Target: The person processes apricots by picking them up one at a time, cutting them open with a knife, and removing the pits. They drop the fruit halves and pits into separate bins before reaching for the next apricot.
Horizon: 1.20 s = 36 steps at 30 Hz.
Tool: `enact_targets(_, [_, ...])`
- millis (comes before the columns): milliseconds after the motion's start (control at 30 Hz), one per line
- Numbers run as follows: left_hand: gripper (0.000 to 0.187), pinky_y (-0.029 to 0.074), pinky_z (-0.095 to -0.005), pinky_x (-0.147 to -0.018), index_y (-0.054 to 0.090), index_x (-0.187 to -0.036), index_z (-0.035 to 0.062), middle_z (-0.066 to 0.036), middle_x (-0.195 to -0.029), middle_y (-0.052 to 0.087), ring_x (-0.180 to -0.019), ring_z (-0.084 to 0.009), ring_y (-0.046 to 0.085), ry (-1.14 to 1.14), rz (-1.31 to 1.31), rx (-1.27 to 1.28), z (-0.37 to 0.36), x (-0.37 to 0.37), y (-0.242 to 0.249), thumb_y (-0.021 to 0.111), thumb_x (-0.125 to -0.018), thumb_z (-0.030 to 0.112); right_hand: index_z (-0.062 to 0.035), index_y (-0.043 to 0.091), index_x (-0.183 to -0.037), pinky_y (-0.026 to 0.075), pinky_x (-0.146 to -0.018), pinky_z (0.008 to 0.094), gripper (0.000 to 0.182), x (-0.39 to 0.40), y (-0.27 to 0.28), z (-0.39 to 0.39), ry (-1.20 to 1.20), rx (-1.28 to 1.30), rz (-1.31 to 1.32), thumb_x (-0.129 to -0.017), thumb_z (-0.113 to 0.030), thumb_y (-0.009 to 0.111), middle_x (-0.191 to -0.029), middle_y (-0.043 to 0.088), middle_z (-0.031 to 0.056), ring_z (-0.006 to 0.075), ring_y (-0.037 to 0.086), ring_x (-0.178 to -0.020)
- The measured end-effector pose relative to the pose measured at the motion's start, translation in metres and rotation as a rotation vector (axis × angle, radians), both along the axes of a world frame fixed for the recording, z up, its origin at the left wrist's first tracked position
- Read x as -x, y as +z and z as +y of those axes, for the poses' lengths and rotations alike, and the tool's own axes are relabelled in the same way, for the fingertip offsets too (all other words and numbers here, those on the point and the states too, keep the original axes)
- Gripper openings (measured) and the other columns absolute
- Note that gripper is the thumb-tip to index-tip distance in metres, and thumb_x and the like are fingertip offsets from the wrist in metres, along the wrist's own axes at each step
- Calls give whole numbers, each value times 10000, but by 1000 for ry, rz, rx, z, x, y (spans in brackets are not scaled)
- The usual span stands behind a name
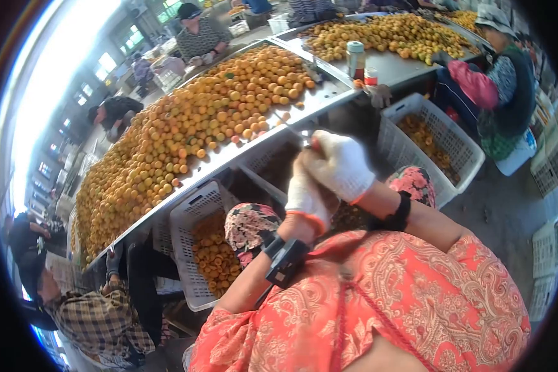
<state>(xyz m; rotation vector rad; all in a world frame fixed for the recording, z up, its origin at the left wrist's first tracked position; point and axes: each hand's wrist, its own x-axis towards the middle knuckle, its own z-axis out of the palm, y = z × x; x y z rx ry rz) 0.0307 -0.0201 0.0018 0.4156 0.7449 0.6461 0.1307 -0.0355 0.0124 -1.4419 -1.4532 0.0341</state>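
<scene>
— On the far left?
— A person in a plaid shirt, bent low beside the long metal table. On the table, a big heap of small orange fruit, running from lower left up to upper right.

— Under the table edge?
— A white plastic crate with cut orange pieces inside, just left of the knees in flowered cloth.

— In the middle?
— Two hands in white gloves, held together above the lap. Left hand lower, fingers curled shut around something small; hidden by the glove, so cannot tell what exactly. Right hand above, touching the left one, closed on a thin tool with the metal tip pointing up-left toward the table. A black wrist band on each forearm.

— Further right?
— Second white crate, also with orange pieces, near the right elbow. Above, a small can upright on the table, and another person in a dark vest seated at the next heap.
</scene>
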Motion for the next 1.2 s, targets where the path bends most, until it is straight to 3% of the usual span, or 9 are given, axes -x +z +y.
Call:
enact_targets(200, [607,581,-396,-739,603,-1175,203,-13,-1062,693,-892,-224,695,-109,-341,352,-2,-2,14,509,-867,718,-85,626,-843,529,-640,450,188,-9,-8,-4,37,-14,-119,-812,-258,692,-767,658,159,373,660,-735])
enact_targets(233, [473,465,-364,-973,577,-1173,180,-17,-1149,622,-1122,-203,578,-12,-55,199,-13,-4,17,503,-915,569,-85,626,-843,529,-640,450,188,-11,-8,-6,28,-6,-114,-812,-258,692,-767,658,159,373,660,-735])
enact_targets(333, [486,474,-360,-583,589,-1071,220,26,-941,634,-793,-189,616,-215,80,31,8,7,-11,493,-904,666,-43,563,-826,497,-618,431,164,-22,-4,-12,230,-122,-127,-783,-142,686,-784,598,207,422,598,-717])
enact_targets(400, [464,273,-308,-396,565,-838,221,60,-545,437,-418,-148,403,-356,4,10,25,7,-18,499,-891,677,-39,564,-828,484,-601,376,128,-29,-8,-10,306,-121,55,-812,-116,666,-731,575,159,300,605,-641])
enact_targets(533, [485,265,-301,-422,550,-752,170,50,-531,386,-433,-147,397,-197,22,-6,31,-2,-11,448,-931,610,-10,603,-826,460,-571,310,113,-38,-16,0,262,-103,714,-877,-111,613,-645,519,29,58,497,-660])
enact_targets(600, [552,363,-298,-480,583,-897,115,-14,-720,547,-622,-156,537,-244,-316,-3,36,-2,-19,378,-961,624,-21,614,-827,472,-579,333,120,-35,-5,-8,214,-149,514,-872,-132,623,-649,560,80,125,561,-605])
enact_targets(667, [513,421,-298,-481,591,-1008,118,-42,-818,598,-692,-187,596,132,0,-24,10,-22,9,442,-962,607,-59,631,-824,504,-607,418,178,-31,-13,0,116,-162,55,-847,-223,700,-711,623,159,341,632,-645])
enact_targets(933, [466,286,-236,-414,585,-1152,38,-51,-804,544,-561,-128,486,-368,-410,-130,30,19,-24,487,-1010,471,-116,673,-799,479,-525,352,224,-55,3,-5,-15,-305,33,-857,-321,743,-608,597,85,254,611,-549])
enact_targets(1200, [543,279,-206,-401,555,-1190,-2,-31,-781,515,-536,-94,453,-346,-327,-175,28,18,-23,467,-1017,505,-21,660,-861,476,-569,246,315,-40,18,-19,419,-313,786,-924,-324,716,-669,604,2,58,574,-626])
